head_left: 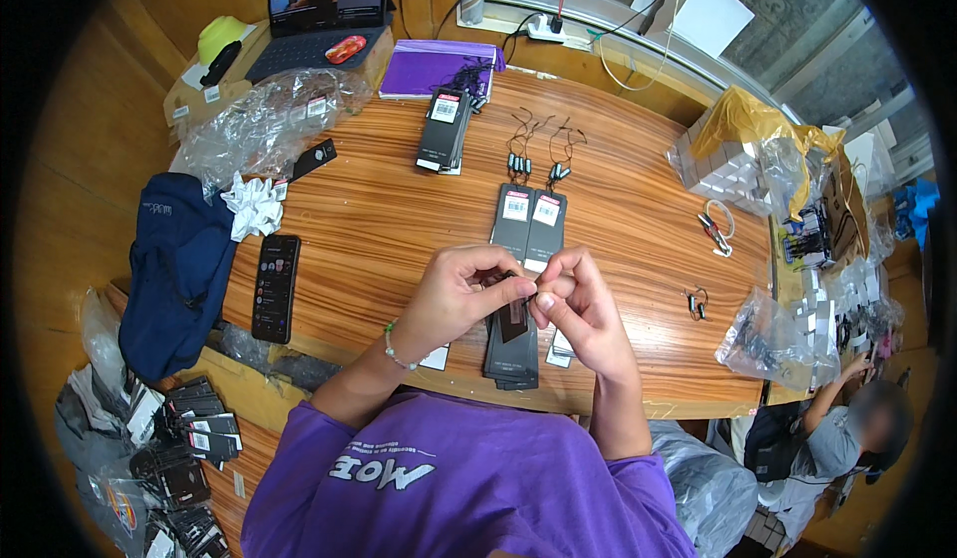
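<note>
Over the table's near edge, my left hand pinches a small dark hang tag at its top. The fingertips of my right hand are closed and meet the left ones there; what lies between them is too small to make out. Below the hands lies a stack of long black hang tags, partly covered. Just beyond, two rows of black tags with white and red stickers lie side by side. Black strings with small toggles rest above those rows.
Another tag stack sits farther back by a purple packet. Left are a phone, dark blue cloth and clear plastic. At right lie snips, loose strings and boxes. A person is at lower right.
</note>
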`<state>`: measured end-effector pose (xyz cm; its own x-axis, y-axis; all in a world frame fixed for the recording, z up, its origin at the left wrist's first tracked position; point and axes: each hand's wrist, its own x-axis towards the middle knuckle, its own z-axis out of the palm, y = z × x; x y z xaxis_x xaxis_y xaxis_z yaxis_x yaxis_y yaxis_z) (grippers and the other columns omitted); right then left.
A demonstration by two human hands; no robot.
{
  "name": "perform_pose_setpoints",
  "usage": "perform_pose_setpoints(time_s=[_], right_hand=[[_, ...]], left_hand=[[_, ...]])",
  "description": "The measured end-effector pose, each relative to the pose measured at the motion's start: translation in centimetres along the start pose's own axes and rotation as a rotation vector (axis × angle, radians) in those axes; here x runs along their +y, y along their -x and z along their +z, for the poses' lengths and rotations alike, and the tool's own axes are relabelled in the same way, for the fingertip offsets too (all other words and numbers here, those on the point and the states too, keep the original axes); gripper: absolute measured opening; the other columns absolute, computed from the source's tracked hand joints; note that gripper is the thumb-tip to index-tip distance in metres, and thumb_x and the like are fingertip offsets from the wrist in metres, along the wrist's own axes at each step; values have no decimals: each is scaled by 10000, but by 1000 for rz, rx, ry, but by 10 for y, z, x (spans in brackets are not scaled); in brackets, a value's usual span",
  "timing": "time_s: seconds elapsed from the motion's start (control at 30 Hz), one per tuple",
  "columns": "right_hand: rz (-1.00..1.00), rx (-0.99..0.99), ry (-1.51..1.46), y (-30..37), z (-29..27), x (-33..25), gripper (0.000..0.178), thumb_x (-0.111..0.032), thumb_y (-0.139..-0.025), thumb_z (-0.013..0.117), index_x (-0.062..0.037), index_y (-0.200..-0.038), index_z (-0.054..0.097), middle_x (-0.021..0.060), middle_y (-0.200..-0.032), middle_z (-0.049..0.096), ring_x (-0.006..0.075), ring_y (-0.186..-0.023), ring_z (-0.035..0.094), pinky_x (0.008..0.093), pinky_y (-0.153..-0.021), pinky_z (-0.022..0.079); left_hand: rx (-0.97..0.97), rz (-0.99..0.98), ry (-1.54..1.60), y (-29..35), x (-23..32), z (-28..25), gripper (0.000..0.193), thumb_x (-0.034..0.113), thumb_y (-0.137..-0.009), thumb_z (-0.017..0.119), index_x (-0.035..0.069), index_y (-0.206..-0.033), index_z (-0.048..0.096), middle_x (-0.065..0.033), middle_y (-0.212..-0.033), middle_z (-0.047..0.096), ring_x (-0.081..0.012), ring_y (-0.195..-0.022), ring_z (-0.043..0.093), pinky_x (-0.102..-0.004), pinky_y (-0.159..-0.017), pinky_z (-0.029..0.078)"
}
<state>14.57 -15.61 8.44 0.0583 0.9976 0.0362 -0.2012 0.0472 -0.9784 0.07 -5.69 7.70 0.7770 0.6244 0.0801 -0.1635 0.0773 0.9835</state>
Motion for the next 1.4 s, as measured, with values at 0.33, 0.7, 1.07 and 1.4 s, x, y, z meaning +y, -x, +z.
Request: perform_pose_setpoints(time_s=[0.33, 0.7, 1.07, 1.4], right_hand=[[25, -1, 40, 3, -2, 3, 122, -23, -889, 459, -45, -980, 381, 21, -755, 463, 82, -701, 459, 231, -651, 398], [-248, 42, 13, -4, -7, 14, 176, -76, -873, 525, -53, -1003, 409, 61, -912, 499, 124, -878, 477, 271, -797, 394], [-240, 6, -235, -9, 0, 38, 208, -88, -857, 560, -65, -995, 407, 34, -907, 460, 114, -879, 451, 244, -793, 369], [21, -81, -168, -16, -6, 49, 338, -346, -944, 374, -42, -862, 497, 96, -904, 540, 138, -830, 496, 261, -780, 396]], left_hand=[[-55, -76, 31, 0, -2, 3, 90, 78, -804, 639, -10, -811, 621, 9, -686, 563, -27, -622, 485, -176, -539, 387], [1, -58, 206, -2, -13, 2, 159, 154, -843, 603, 7, -785, 593, -13, -670, 563, -43, -585, 498, -170, -538, 412], [-22, -75, 319, 0, -22, 6, 135, 142, -817, 635, 15, -783, 602, -3, -672, 561, -33, -581, 483, -157, -512, 392], [32, 163, -479, -23, -12, -9, 242, 200, -805, 636, -11, -912, 585, -56, -808, 557, -126, -775, 541, -240, -664, 429]])
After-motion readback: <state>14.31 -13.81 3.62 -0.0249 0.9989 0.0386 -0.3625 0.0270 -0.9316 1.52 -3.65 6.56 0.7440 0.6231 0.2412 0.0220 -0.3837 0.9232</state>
